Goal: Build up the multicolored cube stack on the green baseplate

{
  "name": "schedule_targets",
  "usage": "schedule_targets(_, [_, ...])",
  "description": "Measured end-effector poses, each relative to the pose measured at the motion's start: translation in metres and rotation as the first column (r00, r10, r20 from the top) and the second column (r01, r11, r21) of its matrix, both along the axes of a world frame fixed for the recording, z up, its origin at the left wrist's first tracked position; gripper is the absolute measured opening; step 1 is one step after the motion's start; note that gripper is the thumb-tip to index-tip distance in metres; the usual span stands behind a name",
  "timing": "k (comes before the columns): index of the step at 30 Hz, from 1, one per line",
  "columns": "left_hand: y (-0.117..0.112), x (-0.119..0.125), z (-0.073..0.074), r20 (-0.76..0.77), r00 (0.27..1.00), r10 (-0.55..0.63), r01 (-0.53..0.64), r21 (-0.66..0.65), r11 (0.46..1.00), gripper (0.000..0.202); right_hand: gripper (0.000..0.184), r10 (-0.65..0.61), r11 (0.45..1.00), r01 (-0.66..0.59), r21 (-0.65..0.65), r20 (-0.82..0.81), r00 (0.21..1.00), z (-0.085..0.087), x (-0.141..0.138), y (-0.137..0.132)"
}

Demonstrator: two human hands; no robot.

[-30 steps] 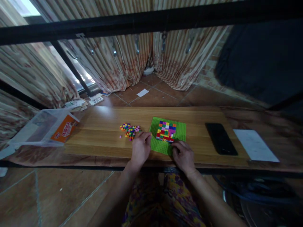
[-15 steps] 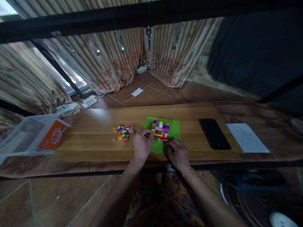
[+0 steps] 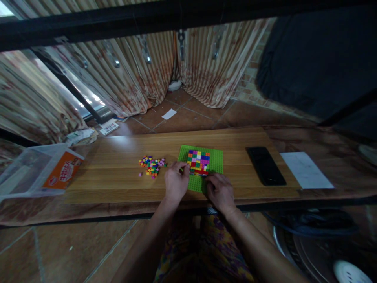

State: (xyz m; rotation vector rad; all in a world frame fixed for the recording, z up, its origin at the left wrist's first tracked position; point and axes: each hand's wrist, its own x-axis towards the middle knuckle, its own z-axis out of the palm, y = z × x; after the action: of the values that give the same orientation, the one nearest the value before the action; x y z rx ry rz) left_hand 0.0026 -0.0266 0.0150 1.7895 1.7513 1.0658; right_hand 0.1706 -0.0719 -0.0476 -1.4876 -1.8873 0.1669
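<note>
Squarish brick block (image 3: pixel 199 160), rows running sideways, left fingers (image 3: pixel 182 164) pressed together, right fingers (image 3: pixel 213 179) curled, hold unclear

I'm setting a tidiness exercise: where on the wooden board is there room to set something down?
Bare wood lies between the transparent bin and loose bricks, and between the green baseplate and black device. Crowded: around the baseplate, by left hand and right hand.

Baseplate (image 3: pixel 217 159) Near the Middle of the Tabletop (image 3: pixel 108 173)

The brick assembly (image 3: pixel 199 161) sits on the baseplate, loose bricks (image 3: pixel 151 165) to its left (one stray brick (image 3: pixel 140 174) lies just apart, at the front left), the smartphone (image 3: pixel 266 166) to its right. Farther right lies a paper sheet (image 3: pixel 306 170); at the far left, a bin (image 3: pixel 32 165). Behind the tabletop hang curtains (image 3: pixel 129 82).
</note>
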Motion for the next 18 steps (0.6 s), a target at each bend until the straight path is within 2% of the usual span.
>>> schedule_targets(7, [0.006,0.002,-0.002,0.040,0.998,0.055,-0.053,-0.061,0.997,0.016,0.022,-0.003,1.000,0.003,-0.002,-0.008,1.000,-0.001,0.000,0.000])
schedule_targets(14, [0.017,0.002,-0.016,0.303,0.943,0.136,-0.075,-0.204,0.976,0.016,0.022,0.003,1.000,-0.003,-0.002,-0.005,1.000,-0.001,0.000,0.000])
schedule_targets(18, [0.020,0.001,-0.022,0.350,0.924,0.156,-0.079,-0.225,0.971,0.017,0.020,0.006,1.000,-0.006,0.000,-0.003,1.000,-0.002,0.000,0.001])
